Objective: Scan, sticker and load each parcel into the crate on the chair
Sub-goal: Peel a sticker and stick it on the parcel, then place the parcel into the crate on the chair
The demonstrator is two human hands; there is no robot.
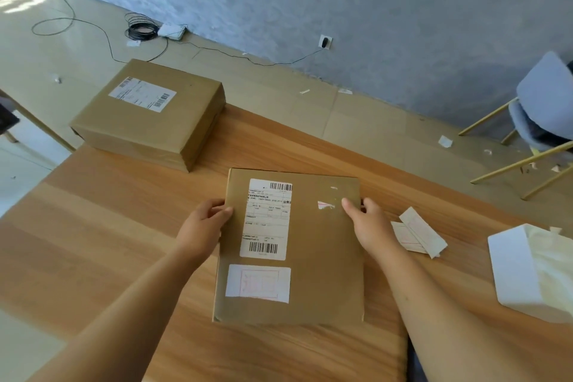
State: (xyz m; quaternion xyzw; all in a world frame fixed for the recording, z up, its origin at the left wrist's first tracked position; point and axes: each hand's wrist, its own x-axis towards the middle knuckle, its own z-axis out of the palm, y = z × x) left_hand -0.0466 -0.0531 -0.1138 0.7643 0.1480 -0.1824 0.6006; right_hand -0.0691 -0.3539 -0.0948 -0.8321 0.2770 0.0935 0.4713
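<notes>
A flat brown parcel (pixel 319 251) lies in front of me on the wooden table (pixel 108 226). It carries a white shipping label with barcodes and a white sticker with a red frame below it. My left hand (pixel 203 223) grips its left edge, thumb on top. At the parcel's right edge my right hand (pixel 367 223) holds on, thumb resting beside a torn sticker remnant. A larger brown parcel (pixel 148 115) with its own label sits at the table's far left corner. No crate is visible.
Loose sticker sheets (pixel 417 234) lie to the right of the flat parcel. A white box (pixel 521 273) with pale paper inside stands at the right edge. A blue chair (pixel 542 102) with wooden legs is on the floor at far right. Cables run along the wall.
</notes>
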